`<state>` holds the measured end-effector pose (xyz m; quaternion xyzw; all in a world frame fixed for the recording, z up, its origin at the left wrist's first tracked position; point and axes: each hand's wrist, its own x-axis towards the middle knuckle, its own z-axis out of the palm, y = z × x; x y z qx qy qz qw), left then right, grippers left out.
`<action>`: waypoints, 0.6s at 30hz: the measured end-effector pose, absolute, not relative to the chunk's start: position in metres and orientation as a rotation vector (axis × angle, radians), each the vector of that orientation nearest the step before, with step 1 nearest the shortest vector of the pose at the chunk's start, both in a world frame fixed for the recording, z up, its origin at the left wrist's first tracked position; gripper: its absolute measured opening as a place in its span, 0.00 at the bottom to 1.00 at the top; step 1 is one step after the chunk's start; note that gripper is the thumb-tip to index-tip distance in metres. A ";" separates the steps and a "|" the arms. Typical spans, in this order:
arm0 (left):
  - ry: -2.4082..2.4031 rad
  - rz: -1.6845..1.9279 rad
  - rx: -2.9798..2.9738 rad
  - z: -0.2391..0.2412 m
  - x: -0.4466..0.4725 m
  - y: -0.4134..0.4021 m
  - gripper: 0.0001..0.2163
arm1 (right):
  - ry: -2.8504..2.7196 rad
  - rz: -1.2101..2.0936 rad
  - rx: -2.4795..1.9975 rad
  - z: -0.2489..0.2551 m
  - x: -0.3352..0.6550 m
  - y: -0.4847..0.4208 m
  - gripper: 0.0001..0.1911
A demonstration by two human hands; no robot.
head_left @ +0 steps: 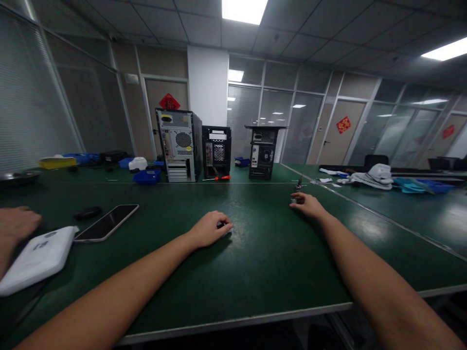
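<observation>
My left hand rests on the green table, its fingers curled round a small dark object that is mostly hidden. Farther right, the fingers of my right hand close on a small grey metal-looking piece, too small to name. Just behind those fingertips a small dark metal fitting stands upright. Open tabletop separates the two hands.
A large computer tower, an open black case and a smaller tower stand behind. A red-handled screwdriver, blue tray, phone and white box lie about. Another person's hand is at left.
</observation>
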<state>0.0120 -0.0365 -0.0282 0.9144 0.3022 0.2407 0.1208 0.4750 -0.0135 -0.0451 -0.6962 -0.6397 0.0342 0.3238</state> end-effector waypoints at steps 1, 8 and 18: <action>0.881 0.704 2.673 -0.028 0.012 -0.037 0.12 | -1.696 0.090 -1.813 -0.046 0.474 -0.014 0.29; 0.892 0.690 2.672 -0.026 0.012 -0.038 0.11 | -1.988 0.052 -1.555 -0.036 0.418 -0.015 0.24; 0.906 0.721 2.669 -0.030 0.011 -0.035 0.11 | -2.493 0.144 -0.980 -0.016 0.255 -0.057 0.35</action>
